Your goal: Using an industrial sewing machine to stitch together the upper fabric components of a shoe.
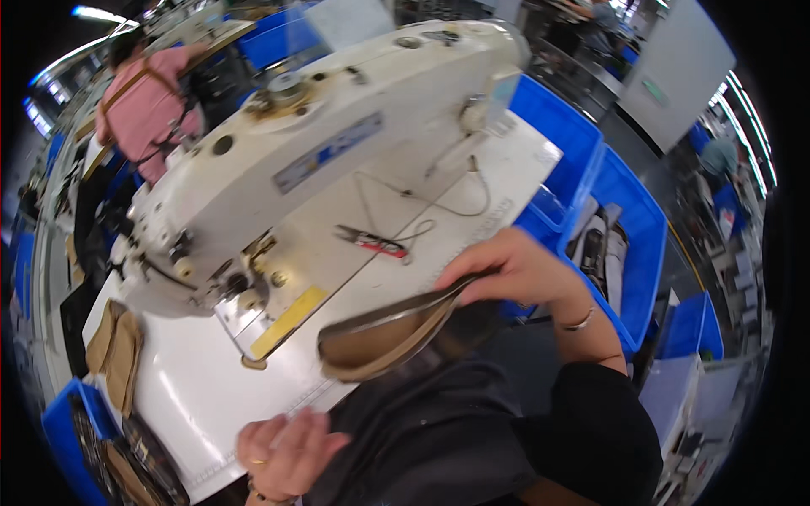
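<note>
My right hand pinches one end of a shoe upper, a folded loop with a tan inside and a dark edge. It hangs over the front edge of the white sewing table, its other end pointing left. My left hand is apart from it at the lower left, near the table edge, empty, with fingers loosely spread and slightly blurred. A white sewing machine stands across the table. Beside its needle area is a yellow strip. Red-handled thread snips lie under the machine arm.
Tan pieces rest at the table's left end, above a blue bin of dark and tan pieces. Blue bins with dark pieces stand on the right. A person in pink works behind the machine at the left.
</note>
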`<action>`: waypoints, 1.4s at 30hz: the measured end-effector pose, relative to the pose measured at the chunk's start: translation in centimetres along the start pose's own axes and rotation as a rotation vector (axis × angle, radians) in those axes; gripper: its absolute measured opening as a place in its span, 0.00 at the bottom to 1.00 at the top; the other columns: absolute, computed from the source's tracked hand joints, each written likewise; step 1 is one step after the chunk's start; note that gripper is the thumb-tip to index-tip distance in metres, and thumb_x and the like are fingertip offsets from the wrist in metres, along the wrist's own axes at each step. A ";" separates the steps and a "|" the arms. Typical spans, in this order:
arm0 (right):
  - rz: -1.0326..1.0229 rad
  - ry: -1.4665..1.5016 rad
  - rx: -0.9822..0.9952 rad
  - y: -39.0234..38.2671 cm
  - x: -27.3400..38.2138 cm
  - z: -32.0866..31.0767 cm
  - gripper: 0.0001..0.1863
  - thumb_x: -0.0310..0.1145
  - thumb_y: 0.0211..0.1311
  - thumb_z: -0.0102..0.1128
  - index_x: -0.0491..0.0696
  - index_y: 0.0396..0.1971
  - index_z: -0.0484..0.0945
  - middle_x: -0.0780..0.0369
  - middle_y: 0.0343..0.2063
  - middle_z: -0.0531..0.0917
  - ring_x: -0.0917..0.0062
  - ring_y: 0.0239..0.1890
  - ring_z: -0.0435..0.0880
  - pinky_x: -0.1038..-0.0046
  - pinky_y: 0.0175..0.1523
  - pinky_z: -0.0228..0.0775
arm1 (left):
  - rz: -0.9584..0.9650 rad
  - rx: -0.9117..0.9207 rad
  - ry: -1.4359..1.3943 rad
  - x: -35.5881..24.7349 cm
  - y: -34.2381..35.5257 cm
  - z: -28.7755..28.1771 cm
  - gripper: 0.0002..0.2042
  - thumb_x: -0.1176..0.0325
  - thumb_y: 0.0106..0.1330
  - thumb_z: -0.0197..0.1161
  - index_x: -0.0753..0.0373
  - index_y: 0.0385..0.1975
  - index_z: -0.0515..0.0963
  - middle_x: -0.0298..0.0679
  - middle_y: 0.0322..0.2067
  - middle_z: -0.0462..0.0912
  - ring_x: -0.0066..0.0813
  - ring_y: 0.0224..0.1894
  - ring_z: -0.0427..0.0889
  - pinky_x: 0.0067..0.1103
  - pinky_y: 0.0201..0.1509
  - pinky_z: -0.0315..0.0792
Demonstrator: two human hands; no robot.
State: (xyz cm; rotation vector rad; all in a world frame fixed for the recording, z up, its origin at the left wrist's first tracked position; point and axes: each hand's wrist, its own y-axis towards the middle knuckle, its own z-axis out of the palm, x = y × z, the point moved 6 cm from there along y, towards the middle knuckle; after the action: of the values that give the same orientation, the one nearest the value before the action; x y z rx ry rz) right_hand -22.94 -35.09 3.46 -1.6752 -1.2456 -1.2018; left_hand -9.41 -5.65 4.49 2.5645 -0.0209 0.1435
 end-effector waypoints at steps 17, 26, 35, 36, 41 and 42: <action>0.448 -0.789 -0.665 -18.7 -8.8 -17.5 0.19 0.24 0.48 0.67 0.37 0.43 0.81 0.53 0.34 0.86 0.70 0.33 0.85 0.71 0.42 0.75 | -0.997 -0.106 0.127 25.0 -16.0 -4.4 0.09 0.73 0.67 0.61 0.71 0.42 0.80 0.50 0.40 0.82 0.47 0.44 0.81 0.28 0.51 0.73; -0.360 -0.963 0.025 4.0 2.0 3.7 0.17 0.28 0.46 0.70 0.44 0.40 0.82 0.56 0.34 0.85 0.60 0.35 0.83 0.63 0.41 0.75 | -1.024 -0.092 0.279 31.9 -13.7 -0.5 0.06 0.69 0.63 0.62 0.63 0.35 0.83 0.44 0.38 0.83 0.46 0.44 0.79 0.36 0.48 0.73; -0.877 -0.940 0.464 10.0 3.4 15.6 0.12 0.28 0.52 0.62 0.46 0.38 0.80 0.64 0.34 0.85 0.72 0.33 0.84 0.70 0.36 0.76 | -1.097 0.083 0.224 31.5 -14.5 -0.1 0.06 0.70 0.63 0.63 0.66 0.30 0.76 0.48 0.35 0.80 0.49 0.42 0.77 0.38 0.46 0.71; -0.875 -0.932 0.462 10.7 2.8 15.8 0.12 0.28 0.52 0.62 0.46 0.38 0.80 0.64 0.34 0.85 0.72 0.33 0.84 0.70 0.36 0.76 | -1.065 0.094 0.174 29.8 -12.7 0.3 0.06 0.70 0.64 0.62 0.66 0.30 0.76 0.49 0.35 0.79 0.49 0.42 0.77 0.38 0.47 0.71; -1.149 -0.843 0.464 12.0 4.3 19.7 0.26 0.45 0.57 0.64 0.43 0.51 0.77 0.57 0.54 0.80 0.67 0.54 0.80 0.63 0.58 0.72 | -0.805 0.272 -0.228 17.7 -7.1 5.2 0.05 0.70 0.62 0.62 0.66 0.31 0.77 0.47 0.34 0.79 0.48 0.42 0.77 0.35 0.49 0.71; -1.168 -0.820 0.465 12.3 4.3 20.3 0.26 0.45 0.57 0.64 0.43 0.51 0.77 0.57 0.54 0.80 0.67 0.54 0.80 0.63 0.58 0.72 | -0.812 0.327 -0.313 16.0 -7.0 6.0 0.06 0.70 0.62 0.63 0.65 0.32 0.77 0.46 0.34 0.78 0.47 0.43 0.77 0.34 0.49 0.71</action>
State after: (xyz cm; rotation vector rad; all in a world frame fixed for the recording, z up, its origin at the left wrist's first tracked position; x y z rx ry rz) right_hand -5.48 -18.69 1.04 -1.0120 -2.9734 -0.5981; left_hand 7.39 -2.83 -2.59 2.6621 0.9748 -0.6015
